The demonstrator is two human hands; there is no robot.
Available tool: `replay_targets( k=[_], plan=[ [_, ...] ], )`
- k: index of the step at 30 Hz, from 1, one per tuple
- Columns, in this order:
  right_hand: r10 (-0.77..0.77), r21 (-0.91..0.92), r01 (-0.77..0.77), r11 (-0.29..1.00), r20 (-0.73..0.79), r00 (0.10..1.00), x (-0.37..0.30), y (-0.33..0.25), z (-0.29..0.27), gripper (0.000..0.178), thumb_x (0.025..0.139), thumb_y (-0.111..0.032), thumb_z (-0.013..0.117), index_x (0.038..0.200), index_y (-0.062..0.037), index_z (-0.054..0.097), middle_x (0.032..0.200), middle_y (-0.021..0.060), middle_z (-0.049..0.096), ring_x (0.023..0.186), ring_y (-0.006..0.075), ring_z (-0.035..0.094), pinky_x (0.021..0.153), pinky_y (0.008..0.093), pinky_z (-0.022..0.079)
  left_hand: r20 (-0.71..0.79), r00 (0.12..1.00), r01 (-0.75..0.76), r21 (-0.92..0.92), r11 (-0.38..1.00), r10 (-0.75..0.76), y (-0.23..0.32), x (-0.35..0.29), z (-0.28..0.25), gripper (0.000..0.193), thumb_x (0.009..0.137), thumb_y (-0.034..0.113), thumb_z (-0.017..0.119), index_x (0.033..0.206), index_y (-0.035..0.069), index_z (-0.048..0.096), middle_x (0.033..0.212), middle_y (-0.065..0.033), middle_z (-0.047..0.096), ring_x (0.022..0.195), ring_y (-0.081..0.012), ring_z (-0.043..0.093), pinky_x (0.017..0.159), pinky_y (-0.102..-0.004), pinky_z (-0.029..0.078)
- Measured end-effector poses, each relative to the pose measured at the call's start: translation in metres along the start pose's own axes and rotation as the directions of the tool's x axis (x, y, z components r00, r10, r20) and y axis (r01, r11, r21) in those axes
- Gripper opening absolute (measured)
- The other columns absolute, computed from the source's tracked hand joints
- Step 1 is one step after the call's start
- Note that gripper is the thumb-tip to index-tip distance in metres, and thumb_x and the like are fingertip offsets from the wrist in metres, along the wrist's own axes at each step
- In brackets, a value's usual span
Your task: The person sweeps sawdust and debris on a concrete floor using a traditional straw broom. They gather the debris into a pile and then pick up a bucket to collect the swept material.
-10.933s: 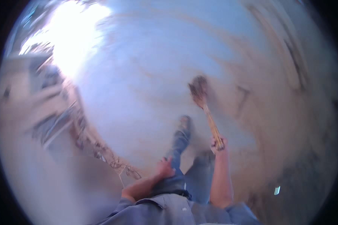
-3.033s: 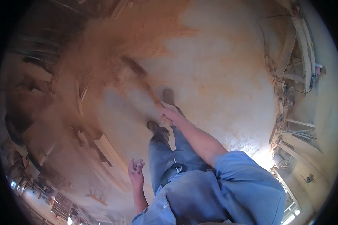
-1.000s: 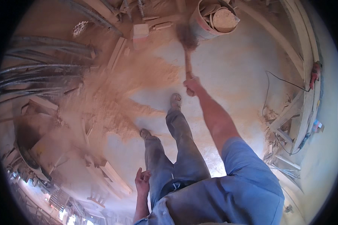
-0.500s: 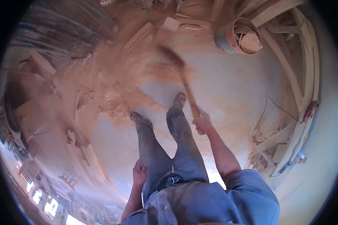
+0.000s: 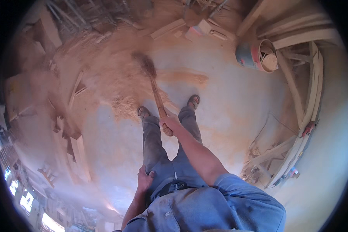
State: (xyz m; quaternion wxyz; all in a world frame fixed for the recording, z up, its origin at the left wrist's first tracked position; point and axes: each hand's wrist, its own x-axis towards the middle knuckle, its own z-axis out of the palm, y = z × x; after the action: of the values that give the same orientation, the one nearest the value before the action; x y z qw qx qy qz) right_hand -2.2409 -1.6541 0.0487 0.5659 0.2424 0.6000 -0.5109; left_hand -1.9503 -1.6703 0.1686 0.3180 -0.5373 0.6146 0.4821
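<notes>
My right hand is closed around the lower end of a short hand broom's wooden handle, in front of my legs. The broom's dark bristles point away from me, slightly blurred, over sawdust spread across the floor. My left hand rests against my left thigh, thumb apart from the fingers, which are partly hidden; it holds no tool.
A bucket with wood offcuts lies tilted at the far right. Curved timbers and a thin cable lie along the right side. Boards lie to the left; a pale block sits at the far side.
My right hand has swung the broom leftward, from beside my right foot to between my feet, and its bristles have moved left over the sawdust. My left hand stays at my thigh.
</notes>
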Motion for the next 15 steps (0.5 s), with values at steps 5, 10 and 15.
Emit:
replay_targets(
  k=[5, 10, 15],
  plan=[
    [-0.093, -0.109, 0.076, 0.991, -0.161, 0.983, 0.025, 0.002, -0.034, 0.027, 0.078, -0.001, 0.058, 0.104, -0.0071, 0.059, 0.059, 0.0054, 0.051, 0.043, 0.0168, 0.051, 0.037, 0.0325, 0.043, -0.045, 0.999, -0.011, -0.022, 1.0, 0.01, -0.041, -0.003, 0.005, 0.058, 0.086, 0.023, 0.061, 0.137, 0.002, 0.044, 0.138, -0.0264, 0.045, 0.123, -0.0457, 0.046, 0.104, -0.049, 0.039],
    [-0.057, -0.181, 0.036, 0.983, -0.109, 0.992, 0.11, -0.056, -0.032, 0.014, 0.078, -0.012, 0.063, 0.068, -0.0086, 0.053, 0.059, 0.0048, 0.051, 0.042, 0.0185, 0.048, 0.038, 0.0373, 0.043, -0.054, 0.998, 0.027, 0.045, 0.999, -0.025, -0.062, -0.001, 0.01, 0.058, 0.087, 0.027, 0.06, 0.138, 0.002, 0.044, 0.141, -0.024, 0.044, 0.124, -0.0443, 0.046, 0.105, -0.0486, 0.038],
    [-0.279, -0.515, 0.232, 0.825, -0.014, 0.96, 0.09, -0.004, 0.086, 0.015, 0.073, -0.008, 0.068, 0.086, -0.0023, 0.064, 0.056, 0.0024, 0.049, 0.043, 0.0158, 0.047, 0.04, 0.0362, 0.04, -0.07, 0.997, 0.033, 0.044, 0.998, -0.03, -0.077, 0.0, -0.001, 0.059, 0.087, 0.03, 0.059, 0.137, 0.002, 0.046, 0.141, -0.0239, 0.044, 0.123, -0.0442, 0.046, 0.105, -0.0487, 0.038]
  ],
)
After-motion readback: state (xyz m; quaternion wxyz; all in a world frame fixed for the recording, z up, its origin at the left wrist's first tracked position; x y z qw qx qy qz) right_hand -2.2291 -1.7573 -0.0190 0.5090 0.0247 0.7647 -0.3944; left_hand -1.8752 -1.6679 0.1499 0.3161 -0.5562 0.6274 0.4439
